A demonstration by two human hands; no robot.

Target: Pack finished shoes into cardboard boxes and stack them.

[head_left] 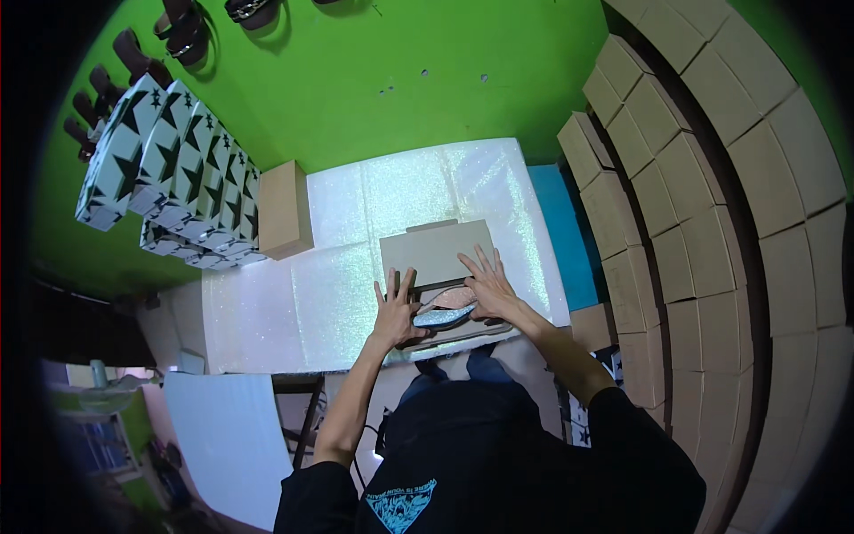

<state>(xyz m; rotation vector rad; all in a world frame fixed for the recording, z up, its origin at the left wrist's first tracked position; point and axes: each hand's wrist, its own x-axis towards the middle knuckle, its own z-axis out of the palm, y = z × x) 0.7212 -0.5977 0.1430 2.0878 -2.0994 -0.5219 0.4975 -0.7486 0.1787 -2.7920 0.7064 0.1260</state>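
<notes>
One left hand [395, 317] and one right hand [492, 296] spread their fingers over one open box [436, 252]; glittery counter [334, 307], green wall [427, 111].

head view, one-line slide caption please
Left hand and right hand at glittery footwear in an open cardboard shoebox on a shimmering white tablecloth.

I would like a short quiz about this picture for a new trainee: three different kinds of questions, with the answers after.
1. On which side of the picture are the tall stacks of plain brown boxes? A) left B) right C) bottom
2. True or false: a glittery item lies between the left hand and the right hand, inside the open cardboard box.
3. Complete: the wall behind the table is ____.

Key: 1. B; 2. true; 3. green
</notes>
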